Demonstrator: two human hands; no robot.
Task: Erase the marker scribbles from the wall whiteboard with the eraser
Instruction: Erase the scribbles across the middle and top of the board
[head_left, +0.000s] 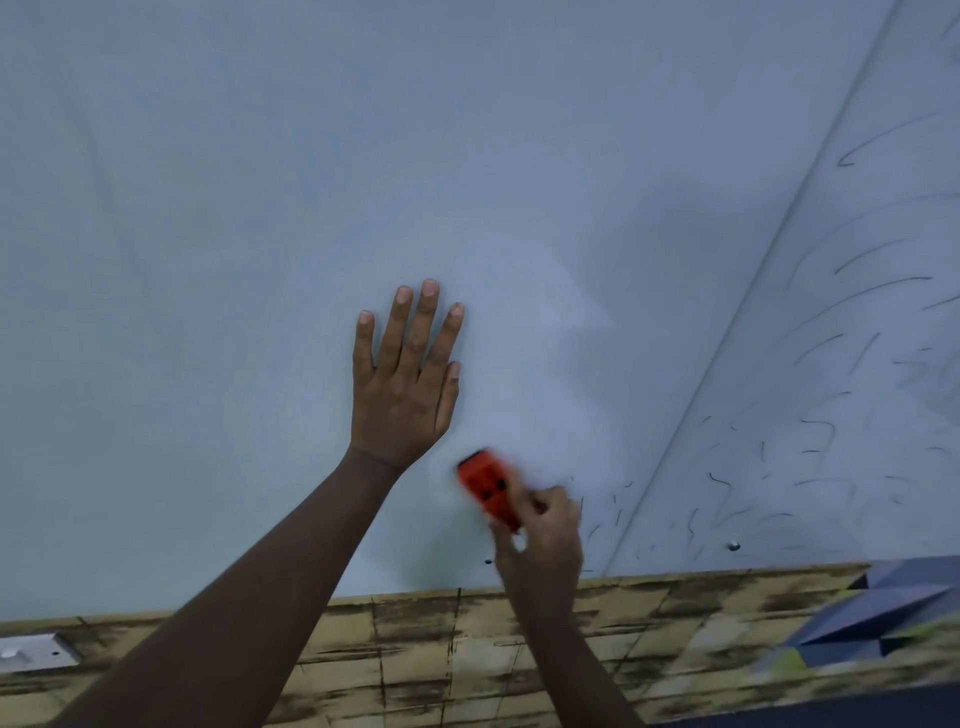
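Orange plastic eraser (488, 491), block-shaped and motion-blurred, pressed against the wall whiteboard (260, 234) near its lower edge. The right hand (545, 530) forms a clenched grip around the eraser's lower end, fingers curled over it. The left hand (408, 374) lies flat on the board just up and to the left, fingers straight and spread, grasping nothing.

Short dark marker scribbles (613, 509) sit just right of the eraser; many more curved strokes cover the adjoining panel (831, 364) beyond a thin vertical seam (727, 332).

For a clean pass, the eraser face is best kept flat to the surface, with firm overlapping strokes worked rightward across the seam, the braced left hand steadying the body.

The board appears smooth, pale and faintly glossy. Below it runs a band of yellowish, dark-mottled tiling (467, 649); 2 small round fixings (733, 546) show near the board's bottom edge.
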